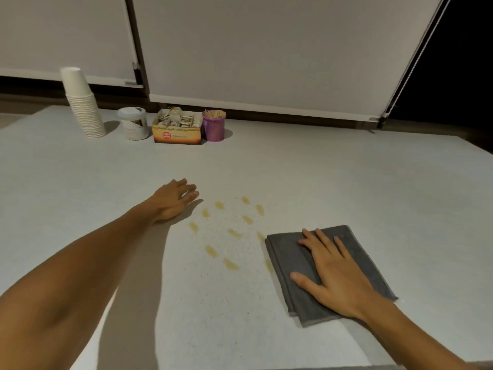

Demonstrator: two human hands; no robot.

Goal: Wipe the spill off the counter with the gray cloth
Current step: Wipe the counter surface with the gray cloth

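Observation:
A folded gray cloth lies flat on the pale counter, right of centre. My right hand rests palm-down on top of it, fingers spread and flat. Just left of the cloth, several yellowish spill streaks are scattered over the counter, with fine specks between them. My left hand lies on the bare counter at the spill's far left edge, fingers loosely extended and holding nothing. The cloth's left edge touches or nearly touches the nearest streaks.
Along the back wall stand a stack of white paper cups, a white lidded tub, a cardboard box of sachets and a purple holder of wooden sticks. White roller blinds hang behind them.

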